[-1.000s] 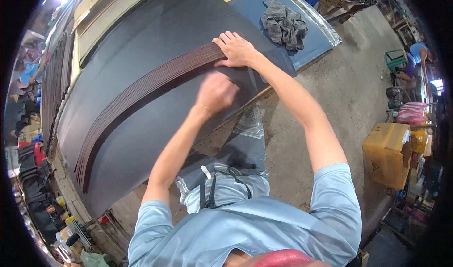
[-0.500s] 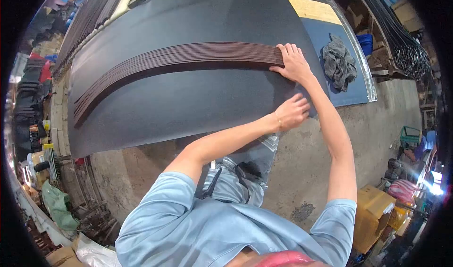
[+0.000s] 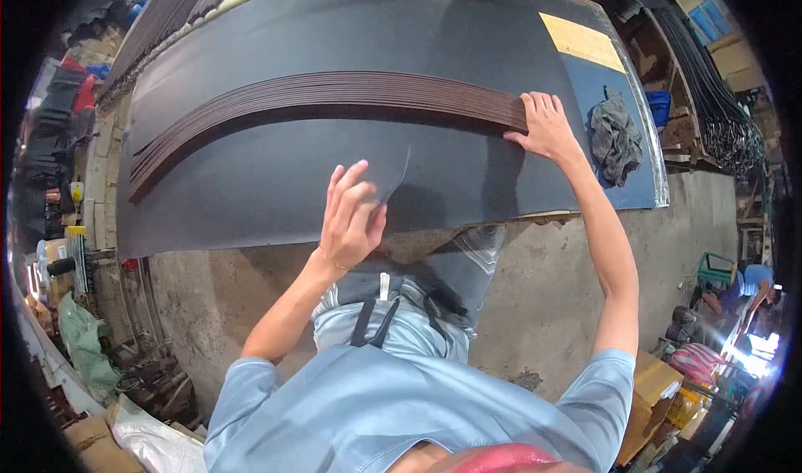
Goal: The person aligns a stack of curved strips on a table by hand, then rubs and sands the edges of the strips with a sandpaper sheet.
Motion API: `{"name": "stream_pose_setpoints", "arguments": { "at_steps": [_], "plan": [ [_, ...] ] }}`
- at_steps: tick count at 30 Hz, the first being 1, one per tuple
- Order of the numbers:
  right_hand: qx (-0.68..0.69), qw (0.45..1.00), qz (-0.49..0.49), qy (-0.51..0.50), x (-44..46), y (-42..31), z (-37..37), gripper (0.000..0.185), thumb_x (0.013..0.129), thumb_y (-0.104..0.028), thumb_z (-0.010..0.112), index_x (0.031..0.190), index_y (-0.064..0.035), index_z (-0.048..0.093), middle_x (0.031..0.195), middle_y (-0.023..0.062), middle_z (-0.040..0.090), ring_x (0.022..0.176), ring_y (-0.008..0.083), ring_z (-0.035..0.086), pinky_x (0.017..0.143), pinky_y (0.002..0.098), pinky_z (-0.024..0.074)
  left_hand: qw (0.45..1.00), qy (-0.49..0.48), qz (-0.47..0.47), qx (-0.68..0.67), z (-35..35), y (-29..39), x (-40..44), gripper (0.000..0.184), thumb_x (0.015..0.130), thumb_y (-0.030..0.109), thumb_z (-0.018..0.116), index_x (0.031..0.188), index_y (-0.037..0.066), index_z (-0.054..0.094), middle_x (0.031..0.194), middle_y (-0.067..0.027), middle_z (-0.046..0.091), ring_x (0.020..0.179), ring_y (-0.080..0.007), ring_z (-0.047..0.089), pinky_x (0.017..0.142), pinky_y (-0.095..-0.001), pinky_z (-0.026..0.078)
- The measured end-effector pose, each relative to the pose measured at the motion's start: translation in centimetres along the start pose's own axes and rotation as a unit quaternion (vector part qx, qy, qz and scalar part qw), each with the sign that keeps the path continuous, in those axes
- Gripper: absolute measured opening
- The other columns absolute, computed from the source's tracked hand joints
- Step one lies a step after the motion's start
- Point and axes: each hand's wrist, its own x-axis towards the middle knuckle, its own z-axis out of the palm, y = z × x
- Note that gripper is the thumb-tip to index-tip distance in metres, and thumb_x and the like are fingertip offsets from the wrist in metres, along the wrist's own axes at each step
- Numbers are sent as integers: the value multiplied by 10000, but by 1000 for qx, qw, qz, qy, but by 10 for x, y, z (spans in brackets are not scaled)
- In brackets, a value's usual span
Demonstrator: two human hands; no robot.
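A long curved stack of thin dark brown strips lies across a large black sheet. My right hand grips the right end of the stack, with fingers on the far side and thumb on the near side. Over the near part of the sheet, my left hand is raised with its fingers apart and loosely bent. Beside its fingertips the sheet shows a pale curved edge or fold; whether the hand touches it is unclear.
To the right, a crumpled grey cloth lies on a blue surface beside a yellow panel. Dark strips hang from a rack at far right. A cardboard box stands low right; another person is beyond it.
My left hand has moved left from beside my right wrist, and its fingers have spread. My right hand stays on the stack's end. The view has shifted slightly.
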Motion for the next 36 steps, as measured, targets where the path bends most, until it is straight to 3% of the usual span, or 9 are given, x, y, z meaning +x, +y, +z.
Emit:
{"name": "stream_pose_setpoints", "arguments": {
  "at_steps": [4,6,12,19,22,24,26,34,36],
  "plan": [
    [16,994,41,-100,32,-39,-19,1341,678,-903,618,1554,57,289,1600,285,326,1535,384,252,1229,564,240,966,-218,-123,-66,26,-15,-33,243,763,72,787,849,15,567,1501,-237,475,1460,-458,361,1204,-546,312],
    [70,996,12,-45,48,-64,-15,1223,732,-799,686,1535,49,324,1557,277,385,1486,408,330,1213,549,281,962,-233,-144,-26,32,-15,-41,333,783,121,776,1030,-25,607,1522,-245,457,1447,-434,387,1207,-514,305],
    [98,994,-10,47,58,-86,12,934,849,-632,707,1453,30,442,1353,204,559,1287,341,519,1106,476,396,962,-242,-121,37,34,-32,-41,580,904,160,679,1439,1,517,1525,-151,493,1419,-314,442,1167,-473,336],
    [126,989,-2,76,57,-88,12,880,816,-481,790,1447,15,429,1251,196,599,1207,354,559,1065,446,426,993,-31,-109,28,75,-24,46,639,935,-9,575,1546,27,392,1615,-163,374,1534,-334,282,1250,-533,179],
    [188,977,34,95,58,-86,6,991,759,-507,841,1441,71,414,1235,223,641,1173,377,605,1044,446,454,989,-82,-69,105,123,-32,111,730,817,62,680,1503,29,431,1605,-173,370,1527,-362,273,1224,-549,217],
    [222,969,47,99,58,-87,4,1009,703,-342,889,1458,90,378,1210,247,659,1151,391,628,1029,451,473,967,-233,-80,65,173,-57,114,597,983,302,579,1509,54,444,1591,-154,410,1510,-332,318,1219,-538,245],
    [265,957,52,111,62,-81,16,997,630,-81,836,1491,48,348,1230,239,643,1151,405,616,1017,455,478,972,-209,-19,103,185,-61,104,580,1034,382,494,1510,55,450,1595,-143,414,1504,-317,334,1223,-529,245],
    [169,982,29,79,61,-91,-1,720,761,-411,776,1382,-101,582,1149,158,624,1111,318,587,949,445,460,981,-172,11,93,157,-73,87,635,937,329,658,1474,33,493,1545,-141,484,1459,-293,419,1191,-500,314],
    [143,985,39,93,65,-91,16,862,775,-725,714,1395,-143,576,1144,139,612,1095,288,575,954,429,448,974,-174,-35,139,137,-98,85,599,944,333,649,1461,61,517,1542,-134,489,1458,-291,421,1183,-506,321]
  ]
}}
